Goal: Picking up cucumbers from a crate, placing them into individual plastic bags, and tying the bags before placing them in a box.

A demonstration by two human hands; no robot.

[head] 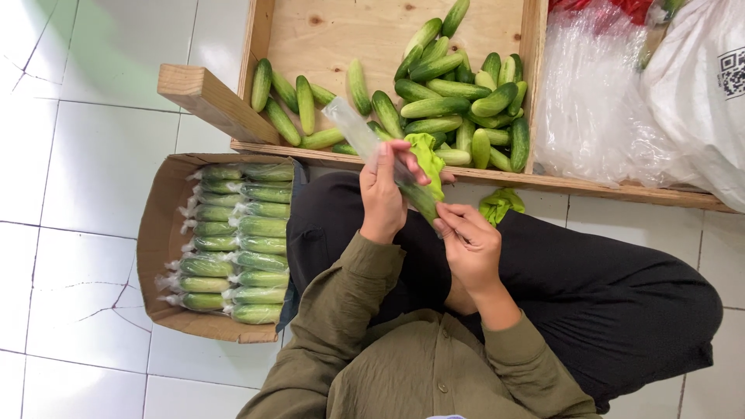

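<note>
A dark green cucumber (421, 198) sits half inside a clear plastic sleeve (358, 132).

Loose cucumbers (458, 101) are lying in the wooden tray (326, 31) at upper centre, bagged ones (237, 248) are sitting in the cardboard box (155, 233) at left, and plastic bags (621, 93) are resting at upper right.

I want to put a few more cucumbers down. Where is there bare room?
The wooden crate has bare plywood at its upper left, above the row of loose green cucumbers. Its right half is piled. The cardboard box is packed with wrapped cucumbers, with a bare strip along its left wall.
</note>
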